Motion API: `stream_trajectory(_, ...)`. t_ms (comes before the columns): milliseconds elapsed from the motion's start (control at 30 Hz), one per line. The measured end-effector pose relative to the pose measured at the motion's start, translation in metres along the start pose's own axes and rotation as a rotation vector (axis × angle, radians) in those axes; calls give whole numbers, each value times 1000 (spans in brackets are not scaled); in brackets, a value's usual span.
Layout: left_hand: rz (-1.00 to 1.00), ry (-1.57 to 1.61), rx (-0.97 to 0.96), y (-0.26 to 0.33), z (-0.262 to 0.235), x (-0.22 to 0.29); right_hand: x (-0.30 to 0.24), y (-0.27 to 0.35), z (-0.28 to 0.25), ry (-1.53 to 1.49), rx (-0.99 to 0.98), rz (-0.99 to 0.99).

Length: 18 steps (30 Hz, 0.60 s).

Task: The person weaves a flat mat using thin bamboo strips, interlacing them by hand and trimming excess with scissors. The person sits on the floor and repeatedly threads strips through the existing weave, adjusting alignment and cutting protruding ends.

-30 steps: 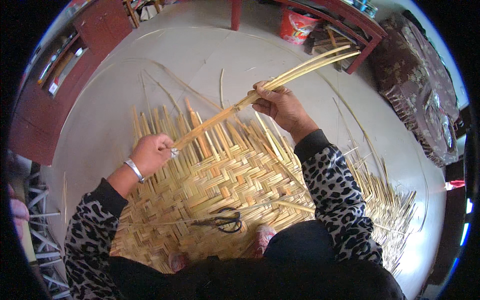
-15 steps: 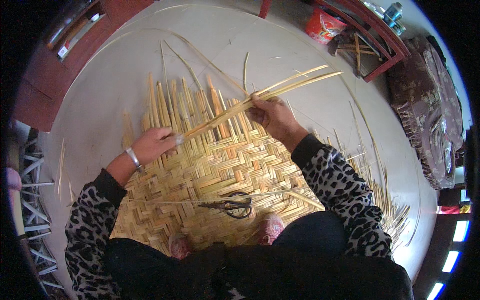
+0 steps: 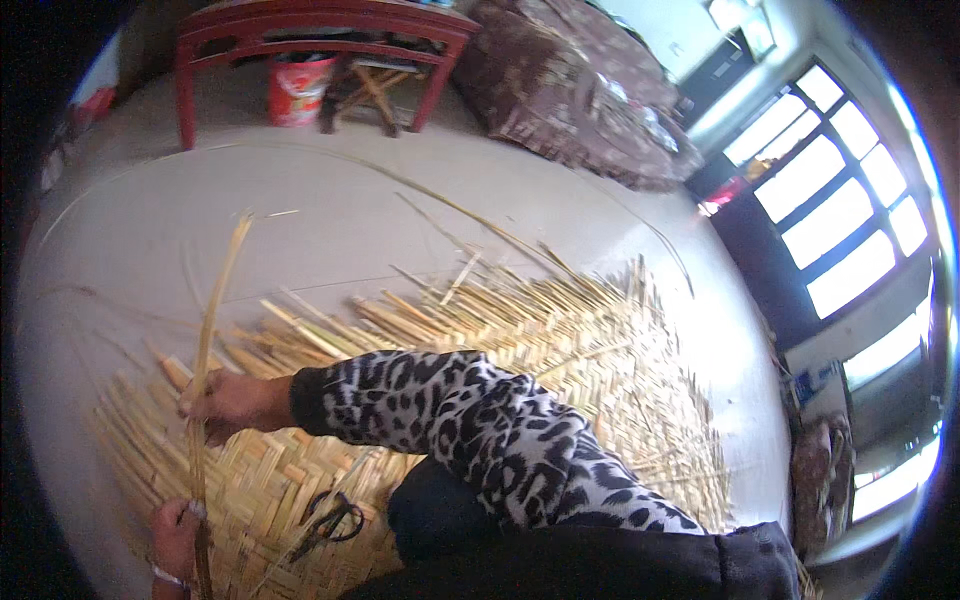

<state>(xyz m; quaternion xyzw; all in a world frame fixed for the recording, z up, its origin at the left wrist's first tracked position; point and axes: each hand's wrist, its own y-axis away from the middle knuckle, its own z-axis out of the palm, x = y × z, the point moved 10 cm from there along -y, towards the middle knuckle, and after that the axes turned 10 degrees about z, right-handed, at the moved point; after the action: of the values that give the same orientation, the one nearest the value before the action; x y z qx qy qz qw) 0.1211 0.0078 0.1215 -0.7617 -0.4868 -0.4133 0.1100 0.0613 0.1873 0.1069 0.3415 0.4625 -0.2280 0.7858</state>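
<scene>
Landmark for all positions: the woven mat (image 3: 610, 385), herringbone-patterned and straw-coloured, spread on the pale floor (image 3: 360, 235). Unwoven strip ends project along its far edge.

Item held: one length of pale cane strip (image 3: 208, 330), positioned over the left part of the mat, its tip reaching past the far edge. Number of layers in it cannot be determined.

Left hand (image 3: 175, 545): at the near left part of the mat, thumb and fingers closed on the lower portion of the strip; finger detail blurred. A light-coloured bracelet (image 3: 167, 577) is worn at the wrist.

Right hand (image 3: 230, 405): over the left part of the mat, farther out than the left hand, fingers gripping the same strip higher up. Its leopard-print sleeve (image 3: 480, 420) crosses above the mat and hides some of the weave.

Black-handled scissors (image 3: 335, 520) lie on the near part of the mat, untouched by either hand.

Beyond the mat's far edge: a long thin strip (image 3: 440, 203) curving across the floor; farther off, a red bench (image 3: 330, 18) with a red bucket (image 3: 300, 90) and a cross-legged wooden stool (image 3: 372, 95) beneath it.
</scene>
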Motion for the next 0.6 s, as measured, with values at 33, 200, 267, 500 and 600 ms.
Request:
stream_trajectory(33,9,-45,56,-2,4,-1,-6,6,-3,8,-16,-89)
stream_trajectory(200,-152,398,3,1,70,-16,18,44,-20,-82,190,-40)
stream_trajectory(267,-122,302,-158,-5,88,-14,15,63,-27,-79,245,-68)
stream_trajectory(500,-5,193,-127,-26,86,-22,37,66,-47,-88,305,-23)
stream_trajectory(600,81,-76,-97,-30,72,-14,32,47,-39,533,241,-165)
